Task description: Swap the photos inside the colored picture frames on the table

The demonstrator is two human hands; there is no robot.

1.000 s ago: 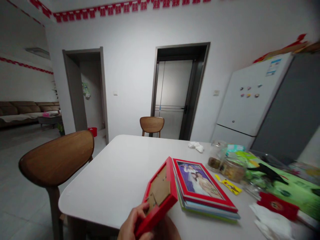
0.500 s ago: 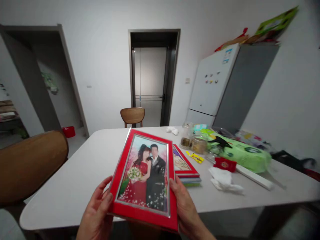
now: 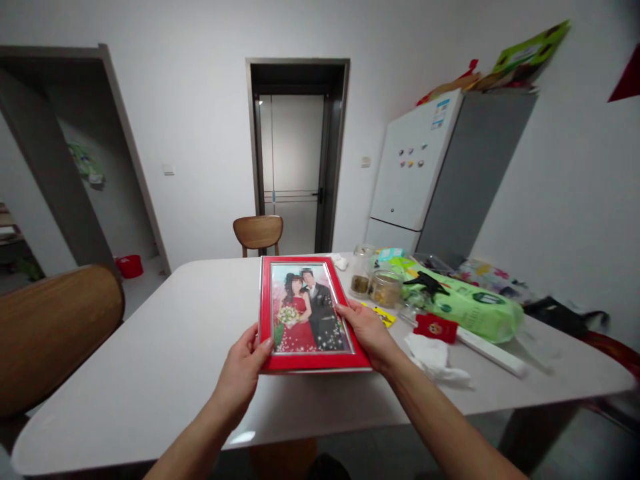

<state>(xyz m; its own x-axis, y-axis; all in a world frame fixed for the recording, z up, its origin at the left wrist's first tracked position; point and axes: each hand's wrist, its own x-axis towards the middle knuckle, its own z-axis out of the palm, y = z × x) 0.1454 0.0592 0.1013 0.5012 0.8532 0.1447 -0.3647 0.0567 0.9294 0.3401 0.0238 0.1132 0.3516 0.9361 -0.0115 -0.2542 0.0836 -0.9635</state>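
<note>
A red picture frame with a silver inner edge and a photo of a couple is held between my two hands, tilted back over the white table. My left hand grips its lower left corner, thumb on the front border. On the right side, my right hand clasps the border, its thumb reaching the silver edge. The fingers behind the frame are hidden. Whether the frame touches anything beneath it, I cannot tell.
Glass jars, a yellow packet, a red packet, crumpled white tissue and a green package lie on the table to the right. Wooden chairs stand at the far side and left.
Both hands have moved the frame away from me and lower over the table, tilting it flatter. The stack of frames seen behind it earlier is now hidden. The view has shifted slightly right.
</note>
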